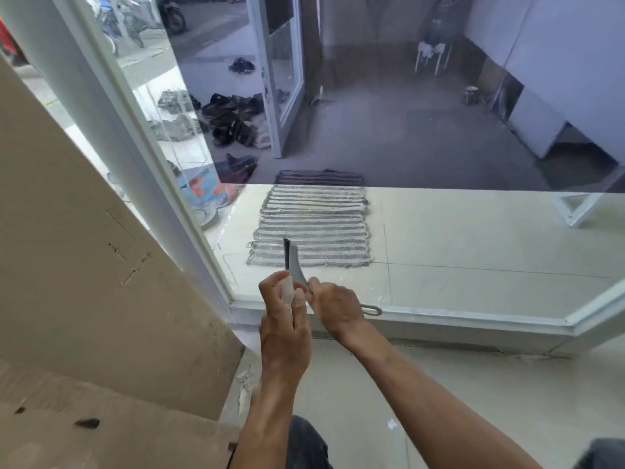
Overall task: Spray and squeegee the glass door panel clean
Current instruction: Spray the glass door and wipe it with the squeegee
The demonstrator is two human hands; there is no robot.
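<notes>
The left hand (pixel 285 319) pinches a white scrap (pixel 288 292) just beside the squeegee (pixel 297 265), which the right hand (pixel 334 308) grips by its handle, low before the glass (pixel 439 231). The blade stands upright and the handle trails right. A board (pixel 84 231) leans at left, and a mat (pixel 314 225) lies beyond the glass.

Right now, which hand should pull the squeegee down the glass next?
Probably the right hand: it grips the squeegee by its handle, near the glass panel. The left hand holds a small white thing by the blade.
</notes>
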